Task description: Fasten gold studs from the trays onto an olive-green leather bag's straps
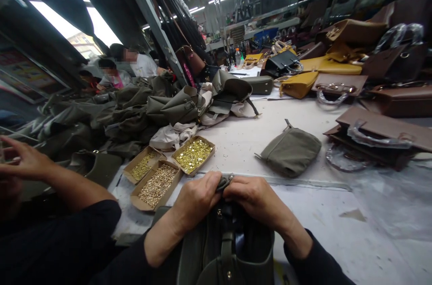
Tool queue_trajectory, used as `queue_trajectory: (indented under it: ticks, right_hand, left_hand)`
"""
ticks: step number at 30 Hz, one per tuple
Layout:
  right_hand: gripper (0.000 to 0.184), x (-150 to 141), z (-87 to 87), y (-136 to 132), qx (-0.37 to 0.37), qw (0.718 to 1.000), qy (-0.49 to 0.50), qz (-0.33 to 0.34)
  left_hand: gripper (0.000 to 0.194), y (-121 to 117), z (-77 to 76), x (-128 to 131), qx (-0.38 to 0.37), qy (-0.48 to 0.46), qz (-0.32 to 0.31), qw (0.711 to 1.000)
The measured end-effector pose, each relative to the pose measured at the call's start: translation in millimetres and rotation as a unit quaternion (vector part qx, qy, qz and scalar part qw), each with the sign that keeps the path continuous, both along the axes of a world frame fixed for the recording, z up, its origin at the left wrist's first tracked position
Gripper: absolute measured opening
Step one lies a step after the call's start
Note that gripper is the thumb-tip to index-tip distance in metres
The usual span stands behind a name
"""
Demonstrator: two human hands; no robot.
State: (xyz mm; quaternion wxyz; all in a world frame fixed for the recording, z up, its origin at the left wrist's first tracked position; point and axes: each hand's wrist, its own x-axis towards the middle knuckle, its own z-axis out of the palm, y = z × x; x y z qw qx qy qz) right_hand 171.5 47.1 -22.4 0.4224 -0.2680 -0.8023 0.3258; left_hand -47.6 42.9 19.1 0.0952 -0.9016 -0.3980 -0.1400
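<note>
A dark olive handbag (232, 249) stands in front of me at the table's near edge, its strap and a small metal fitting facing up. My left hand (199, 195) pinches a dark strap end (223, 183) at the bag's top. From the other side, my right hand (253, 195) closes its fingers on the same piece, beside a small metal part (231, 178). The fingertips hide most of what is between them. Left of my hands are cardboard trays of gold-coloured rivets (158, 185) and shiny yellow metal pieces (194, 154).
An olive pouch (292, 152) lies on the white table (232, 141). Olive bags (175, 105) are heaped at left. Brown (381, 130) and mustard bags (299, 85) crowd the right. A co-worker's arm (64, 181) reaches in at left; other people sit farther back.
</note>
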Motion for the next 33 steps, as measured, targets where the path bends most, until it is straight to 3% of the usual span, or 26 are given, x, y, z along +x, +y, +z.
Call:
queue_trajectory:
  ticks: [5,14,17,20,24,28,30,33]
  right_hand:
    - [0.020,5,-1.6,6,-0.041,0.998,0.031,0.028]
    - [0.017,10,-6.4,6,-0.059,0.996,0.052,0.039]
    - [0.023,11,-10.0,7,-0.057,0.997,0.049,0.033]
    - [0.028,13,-9.9,10,-0.050,0.997,0.039,0.035]
    - [0.029,8,14.5,10,-0.054,0.998,-0.016,0.041]
    - [0.032,-16,47.7,-4,-0.037,0.996,-0.082,0.018]
    - [0.035,-29,50.5,-10,-0.029,0.997,-0.071,0.007]
    - [0.033,-34,36.0,-13,-0.053,0.996,-0.066,0.005]
  left_hand:
    - [0.037,3,3.3,2,0.046,-0.004,-0.065,0.997]
    - [0.039,7,17.4,6,-0.016,0.006,-0.098,0.995]
    - [0.037,7,17.8,8,-0.062,-0.026,-0.068,0.995]
    - [0.033,6,16.0,12,-0.140,-0.104,0.012,0.985]
    - [0.029,9,15.0,15,-0.260,-0.247,0.127,0.925]
    - [0.028,9,14.5,11,-0.363,-0.350,0.163,0.848]
    - [0.030,6,12.1,5,-0.378,-0.388,0.187,0.820]
    - [0.035,0,5.3,-4,-0.401,-0.444,0.217,0.771]
